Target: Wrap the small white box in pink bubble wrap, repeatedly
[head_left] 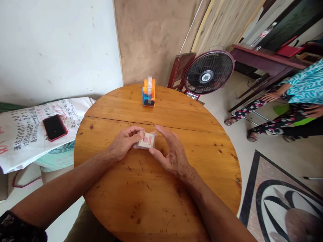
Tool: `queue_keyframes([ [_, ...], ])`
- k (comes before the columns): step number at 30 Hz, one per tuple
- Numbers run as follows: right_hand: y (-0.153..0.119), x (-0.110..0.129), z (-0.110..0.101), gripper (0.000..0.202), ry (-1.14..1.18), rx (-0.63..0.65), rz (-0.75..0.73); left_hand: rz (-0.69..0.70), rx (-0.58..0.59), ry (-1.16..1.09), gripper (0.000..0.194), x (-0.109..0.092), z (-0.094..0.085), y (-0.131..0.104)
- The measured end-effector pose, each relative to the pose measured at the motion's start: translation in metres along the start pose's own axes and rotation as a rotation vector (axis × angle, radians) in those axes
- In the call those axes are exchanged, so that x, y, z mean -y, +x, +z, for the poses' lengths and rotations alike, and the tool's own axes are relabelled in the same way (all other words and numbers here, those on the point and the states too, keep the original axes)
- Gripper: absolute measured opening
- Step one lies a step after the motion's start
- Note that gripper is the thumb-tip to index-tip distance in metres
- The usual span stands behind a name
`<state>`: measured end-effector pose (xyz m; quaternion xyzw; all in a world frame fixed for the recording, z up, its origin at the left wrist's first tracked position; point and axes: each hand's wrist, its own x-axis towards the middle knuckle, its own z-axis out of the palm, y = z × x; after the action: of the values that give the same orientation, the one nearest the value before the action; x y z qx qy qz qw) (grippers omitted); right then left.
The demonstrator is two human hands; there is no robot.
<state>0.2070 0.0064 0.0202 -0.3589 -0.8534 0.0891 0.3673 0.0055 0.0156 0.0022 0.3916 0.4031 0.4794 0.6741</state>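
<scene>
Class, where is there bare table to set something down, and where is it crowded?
The round brown wooden table is bare between the left forearm and right forearm, and from the right hand to its right rim. The middle is crowded: left hand holding a small white plastic-wrapped packet, right hand beside.

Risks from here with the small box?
Slip: only the left hand clearly grips the small box; the right hand is spread open, so it might drop.
Wrap: the loose clear plastic could slide.
Knock: the tape dispenser, near the table's far edge, might fall if bumped.
</scene>
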Motion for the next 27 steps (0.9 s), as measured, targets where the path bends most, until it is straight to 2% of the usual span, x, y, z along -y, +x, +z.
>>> queue_keyframes([
  [5, -0.001, -0.007, 0.001, 0.074, 0.071, 0.103, 0.052, 0.012, -0.007, -0.002, 0.045, 0.000, 0.001, 0.000],
  [9, -0.002, -0.010, 0.007, 0.081, 0.104, 0.100, 0.044, 0.015, 0.012, -0.013, 0.043, -0.001, 0.002, -0.002],
  [14, -0.003, -0.010, 0.009, 0.083, 0.150, 0.088, 0.090, 0.004, 0.018, -0.009, 0.041, -0.002, 0.002, -0.003],
  [20, -0.003, -0.011, 0.007, 0.077, 0.120, 0.101, 0.071, -0.031, 0.001, 0.009, 0.036, -0.002, 0.004, -0.002],
  [24, -0.004, -0.015, 0.007, 0.075, 0.120, 0.122, 0.089, 0.069, -0.046, 0.182, 0.028, -0.005, 0.004, -0.003],
  [27, -0.005, -0.017, 0.007, 0.074, 0.141, 0.174, 0.156, 0.141, -0.044, 0.228, 0.027, -0.006, 0.002, -0.004],
])
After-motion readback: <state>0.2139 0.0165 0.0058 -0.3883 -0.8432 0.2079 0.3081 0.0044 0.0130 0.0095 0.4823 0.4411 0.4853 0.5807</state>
